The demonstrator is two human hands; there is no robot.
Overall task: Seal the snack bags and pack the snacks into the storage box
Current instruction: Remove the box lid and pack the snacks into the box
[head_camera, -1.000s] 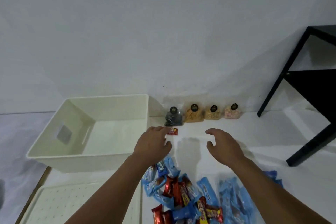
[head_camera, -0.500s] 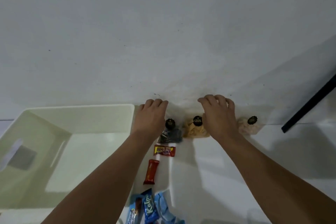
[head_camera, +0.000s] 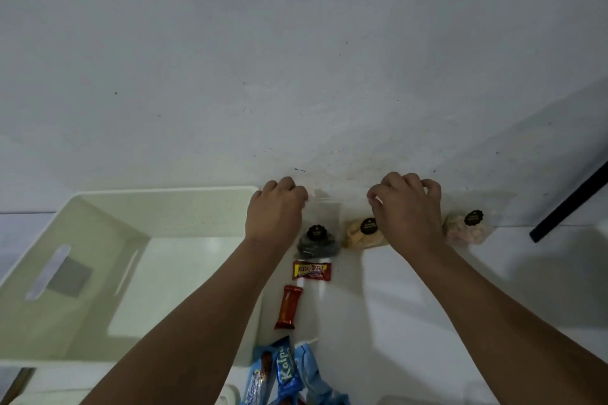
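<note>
Up against the white wall (head_camera: 296, 59), both hands work at the tops of the small clear snack bags lined along the back edge of the tabletop (head_camera: 427, 306). The left hand (head_camera: 276, 210) has its fingers curled and pinches the upper edge of the dark snack bag (head_camera: 317, 241), which stands just at 3 o'clock of the storage box (head_camera: 164, 210). The right hand (head_camera: 408, 207) is likewise curled, its fingers gripping the clear top of a bag behind the yellow snack bag (head_camera: 363, 233); which bag exactly it holds is hidden by the hand. At 3 o'clock of that hand stands the pink snack bag (head_camera: 465, 228), untouched, with a round black sticker on its front.

The cream storage box sits at 9 o'clock of the left forearm, with nothing visible inside it and a slot handle in its left wall. At 6 o'clock of the dark bag lie a red and yellow candy bar (head_camera: 312, 270) and, just nearer, a red wrapped bar (head_camera: 289, 307). A pile of blue wrappers (head_camera: 286, 371) lies at the bottom edge. A black table leg (head_camera: 569, 204) slants in at the right edge.
</note>
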